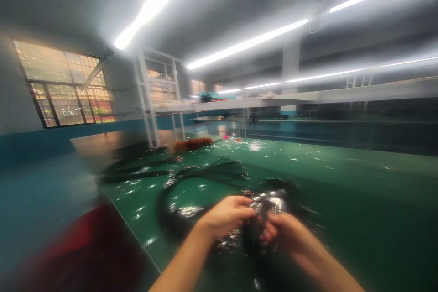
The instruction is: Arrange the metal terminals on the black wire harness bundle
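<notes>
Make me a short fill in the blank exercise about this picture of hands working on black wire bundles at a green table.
1. Both hands, the left hand and the right hand, meet at a shiny clump of ____ wires.
2. The table top is ____ in colour.
3. Far back on the table lies a bundle coloured ____.
4. The window is on the ____ side of the picture.

Missing words: black; green; orange; left

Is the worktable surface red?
No, the table under both hands and the black wire bundle is glossy green.
</notes>
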